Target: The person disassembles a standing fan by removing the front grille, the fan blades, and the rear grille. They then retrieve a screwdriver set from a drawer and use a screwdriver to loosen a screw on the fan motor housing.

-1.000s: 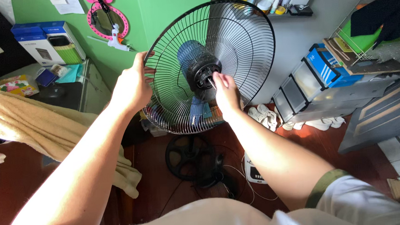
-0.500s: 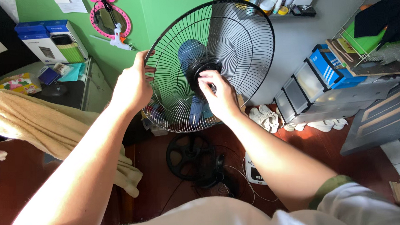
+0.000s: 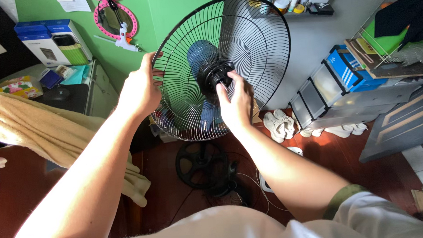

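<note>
Hands on the fan guard

My left hand [image 3: 139, 91] clenched the guard [image 3: 261, 50] rim, steadying it; my right hand [image 3: 234, 103] pinched the hub nut [image 3: 218, 77].

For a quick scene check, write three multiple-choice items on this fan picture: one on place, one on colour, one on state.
1. Where does the left hand rest?
A. on the fan guard's left rim
B. on the fan base
C. on the towel

2. What colour is the wall behind the fan guard?
A. red
B. green
C. black

3. What is the right hand doing?
A. hanging free
B. holding a shoe
C. fingers at the black centre hub

Answers: 1 A, its fingers lie on the wire rim; 2 B, green shows through the wires; 3 C, its fingertips touch the hub.
</note>
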